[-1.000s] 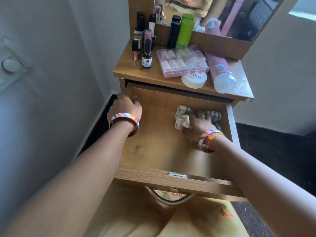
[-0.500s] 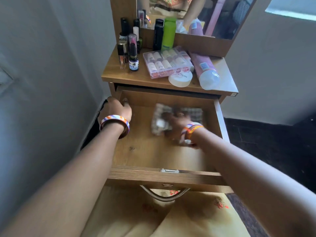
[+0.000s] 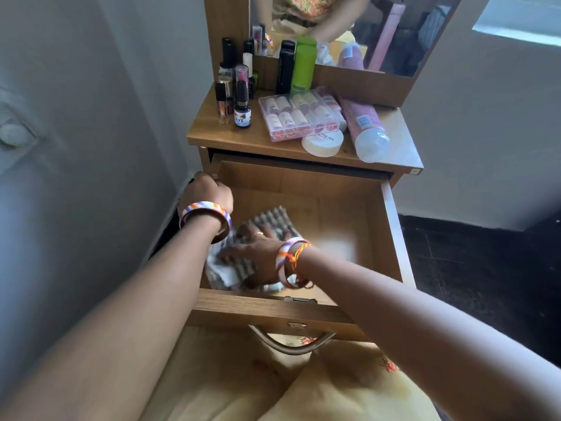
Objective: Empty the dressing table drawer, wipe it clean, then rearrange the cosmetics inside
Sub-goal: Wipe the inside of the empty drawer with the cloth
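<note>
The right hand (image 3: pixel 255 250) presses flat, fingers spread, on the checked cloth (image 3: pixel 270 221) – the left hand (image 3: pixel 209 192) grips the drawer (image 3: pixel 391 232) side; a hard push could tip it.

Wooden drawer (image 3: pixel 391 238) pulled open, checked cloth (image 3: pixel 273 218) inside — front-left

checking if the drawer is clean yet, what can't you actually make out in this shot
- Drawer floor beneath the checked cloth and right hand: covered, head view.
- Front left corner of the drawer: hidden by the left forearm and the front panel.
- Left hand fingers: curled over the drawer's left rim, tips out of sight.
- Pale patch right of the cloth: blurred, glare or residue unclear.
- Small bottle label: too small to read fully.
</note>
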Demonstrator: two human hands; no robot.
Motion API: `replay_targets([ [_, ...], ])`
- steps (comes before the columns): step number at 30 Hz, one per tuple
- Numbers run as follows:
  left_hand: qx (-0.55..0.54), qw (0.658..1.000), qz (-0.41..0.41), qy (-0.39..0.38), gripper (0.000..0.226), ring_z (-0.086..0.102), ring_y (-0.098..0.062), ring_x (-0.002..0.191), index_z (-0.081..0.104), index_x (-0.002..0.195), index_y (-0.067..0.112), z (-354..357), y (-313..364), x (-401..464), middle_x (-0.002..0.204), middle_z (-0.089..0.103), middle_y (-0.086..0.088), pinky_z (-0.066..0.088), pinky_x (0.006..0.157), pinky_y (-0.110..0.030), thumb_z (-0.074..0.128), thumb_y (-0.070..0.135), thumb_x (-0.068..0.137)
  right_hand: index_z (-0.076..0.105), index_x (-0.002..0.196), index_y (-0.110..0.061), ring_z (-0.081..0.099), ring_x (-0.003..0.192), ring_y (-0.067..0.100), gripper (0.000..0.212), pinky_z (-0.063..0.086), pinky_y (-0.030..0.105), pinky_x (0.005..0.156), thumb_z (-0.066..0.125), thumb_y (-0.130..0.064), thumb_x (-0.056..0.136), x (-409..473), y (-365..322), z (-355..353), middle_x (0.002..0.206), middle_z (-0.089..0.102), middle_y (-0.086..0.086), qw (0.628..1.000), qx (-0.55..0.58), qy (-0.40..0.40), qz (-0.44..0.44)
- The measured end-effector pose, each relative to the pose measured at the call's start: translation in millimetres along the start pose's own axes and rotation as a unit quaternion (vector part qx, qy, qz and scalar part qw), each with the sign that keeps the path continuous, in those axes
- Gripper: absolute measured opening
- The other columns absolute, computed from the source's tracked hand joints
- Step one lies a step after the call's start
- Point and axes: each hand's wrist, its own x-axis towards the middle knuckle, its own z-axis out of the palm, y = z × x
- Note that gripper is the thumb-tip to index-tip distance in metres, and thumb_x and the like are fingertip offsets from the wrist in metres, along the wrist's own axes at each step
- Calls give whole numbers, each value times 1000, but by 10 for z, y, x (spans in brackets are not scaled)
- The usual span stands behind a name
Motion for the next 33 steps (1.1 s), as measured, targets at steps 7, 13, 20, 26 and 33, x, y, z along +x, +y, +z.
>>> replay_targets([
  [7, -3, 1000, -11, -15, 34, 49, -40, 121, 45, 126, 2, -30, 6, -31, 133, 51, -20, 40, 97, -44, 33, 10, 95, 11, 149, -22, 11, 144, 33, 84, 20, 50, 115, 48, -60, 85, -92, 931, 203, 156, 9, 14, 906, 162, 65, 386],
  [13, 21, 1000, -4, 3, 30, 53, -42, 115, 46, 121, 0, -22, 8, -58, 126, 55, -22, 42, 90, -44, 33, 11, 96, 39, 140, -7, 29, 138, 39, 50, 36, 50, 103, 49, -26, 95, -183, 575, -175, 147, 35, 17, 927, 85, -33, 364],
  [20, 41, 999, -3, 14, 30, 53, -43, 114, 46, 120, 0, -11, 15, -60, 125, 56, -22, 43, 90, -45, 33, 12, 96, 51, 132, -5, 52, 119, 26, 37, 50, 26, 74, 45, -13, 96, 125, 39, -384, 128, 55, 12, 979, 31, 26, 198],
  [26, 42, 999, 0, 8, 34, 50, -42, 119, 44, 126, 0, -65, 28, -95, 131, 53, -22, 41, 95, -44, 34, 12, 96, 24, 148, -11, 18, 144, 33, 56, 18, 46, 116, 39, -31, 98, 502, 39, -358, 156, 19, 13, 987, 27, 111, 116],
  [33, 50, 999, -8, 3, 35, 49, -41, 121, 42, 127, 0, -60, 64, -94, 133, 51, -21, 40, 96, -43, 32, 12, 96, 55, 127, -29, 55, 114, 29, 48, 47, 33, 88, 62, -44, 82, 52, -154, -132, 126, 57, 5, 993, -53, 77, -74],
])
